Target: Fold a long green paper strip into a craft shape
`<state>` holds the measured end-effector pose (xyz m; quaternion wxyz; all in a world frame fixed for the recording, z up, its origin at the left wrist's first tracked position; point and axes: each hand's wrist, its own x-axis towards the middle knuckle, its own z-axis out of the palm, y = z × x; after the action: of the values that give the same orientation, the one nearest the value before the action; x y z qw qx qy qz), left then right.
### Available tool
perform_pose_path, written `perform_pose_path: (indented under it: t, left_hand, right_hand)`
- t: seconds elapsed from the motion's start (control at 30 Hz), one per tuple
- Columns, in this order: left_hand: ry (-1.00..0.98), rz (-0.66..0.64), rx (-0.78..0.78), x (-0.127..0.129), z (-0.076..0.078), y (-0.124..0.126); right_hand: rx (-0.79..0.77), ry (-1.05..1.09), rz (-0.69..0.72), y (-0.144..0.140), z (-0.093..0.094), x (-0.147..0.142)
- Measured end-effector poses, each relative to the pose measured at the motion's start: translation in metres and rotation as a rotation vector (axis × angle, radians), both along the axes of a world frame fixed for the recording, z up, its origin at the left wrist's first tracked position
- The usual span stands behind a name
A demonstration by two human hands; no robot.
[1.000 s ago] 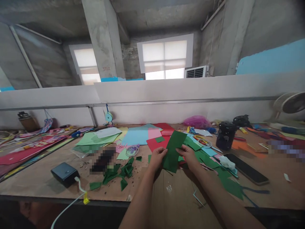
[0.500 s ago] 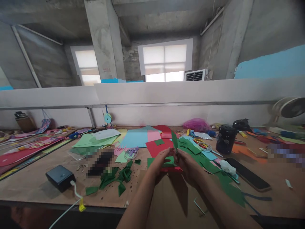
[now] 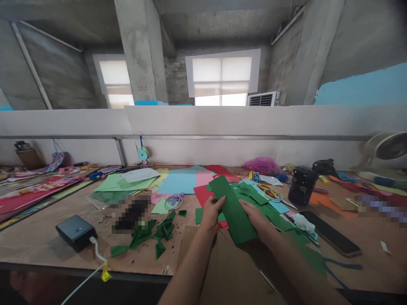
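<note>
Dark green paper strip (image 3: 233,209): held above the table (image 3: 63,245) near the middle of its near edge, tilted, far end leaning left. Left hand (image 3: 212,213): thumb pinching the strip's left edge. Right hand (image 3: 258,220): closed on its right edge. Green scraps (image 3: 152,233) to the left; black phone (image 3: 332,233) to the right.

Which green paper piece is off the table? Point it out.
The long dark green strip, held up between the left hand and the right hand. The other green pieces, like the scraps to its left, lie on the table.
</note>
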<state>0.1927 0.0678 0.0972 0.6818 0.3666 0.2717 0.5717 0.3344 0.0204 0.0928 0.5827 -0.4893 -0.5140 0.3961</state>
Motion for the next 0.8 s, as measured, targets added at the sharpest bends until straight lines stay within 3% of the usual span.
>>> perform_pose_path:
  t: [0.1, 0.37, 0.63, 0.8]
  left_hand:
    - [-0.016, 0.048, -0.008, -0.001, -0.006, 0.003]
    - [-0.034, 0.039, -0.021, -0.001, -0.016, 0.006]
    - [-0.051, 0.034, -0.082, -0.003, -0.016, 0.006]
    - [-0.093, -0.051, -0.095, -0.005, -0.01, -0.001]
  right_hand:
    - [-0.091, 0.043, 0.059, -0.014, 0.004, 0.012]
    - [-0.02, -0.044, -0.005, -0.023, -0.006, 0.015]
    - [0.011, -0.071, -0.042, -0.023, -0.016, 0.019]
    - [0.043, -0.098, -0.028, -0.023, -0.02, 0.02]
